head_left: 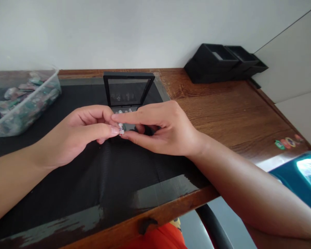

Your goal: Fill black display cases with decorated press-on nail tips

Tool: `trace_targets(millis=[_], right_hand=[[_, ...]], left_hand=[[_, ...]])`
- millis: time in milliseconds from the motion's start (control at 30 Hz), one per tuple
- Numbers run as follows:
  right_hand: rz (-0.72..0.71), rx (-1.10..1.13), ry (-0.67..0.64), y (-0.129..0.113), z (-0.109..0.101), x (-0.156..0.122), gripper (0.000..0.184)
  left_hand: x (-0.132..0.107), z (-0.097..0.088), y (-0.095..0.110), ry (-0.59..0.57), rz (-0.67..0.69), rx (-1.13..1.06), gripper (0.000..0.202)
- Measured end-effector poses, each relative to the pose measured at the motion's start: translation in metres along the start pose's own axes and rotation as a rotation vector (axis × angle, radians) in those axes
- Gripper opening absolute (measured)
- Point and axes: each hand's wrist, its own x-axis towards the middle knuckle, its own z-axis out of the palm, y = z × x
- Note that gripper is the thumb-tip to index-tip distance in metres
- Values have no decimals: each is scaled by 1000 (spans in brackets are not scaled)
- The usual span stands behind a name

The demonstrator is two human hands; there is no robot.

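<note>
Bare forearms (230, 178) lead to left hand (74, 135) and right hand (168, 128), together pinching a small clear trinket (121, 128); a slackened pinch could drop it onto the black mat (124, 169) beneath them.

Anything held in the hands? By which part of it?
Yes, a small translucent piece: the left hand pinches it by its left side. The right hand has its thumb at the lower edge; whether it grips too can't be told.

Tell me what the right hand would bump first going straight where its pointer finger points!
Probably the left hand: the right hand seems about touching it there, though depth is unclear.
</note>
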Motion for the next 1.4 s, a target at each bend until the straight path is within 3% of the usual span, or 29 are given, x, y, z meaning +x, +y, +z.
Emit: trace_targets(millis=[300,633,733,1000,1400], right_hand=[[60,-12,-43,-2,-2,2,30],[47,-63,-29,-4,-7,1,31],[110,-109,-41,-4,-14,2,32],[296,-201,-230,0,-18,8,39],[358,-214,-239,-5,-21,10,39]], left_hand=[[2,-1,-1,-8,-12,15,19],[2,-3,1,-26,-15,-23,7],[2,-1,1,14,-2,-61,4],[2,1,-2,69,7,-42,8],[2,-2,2,-22,1,-155,3]])
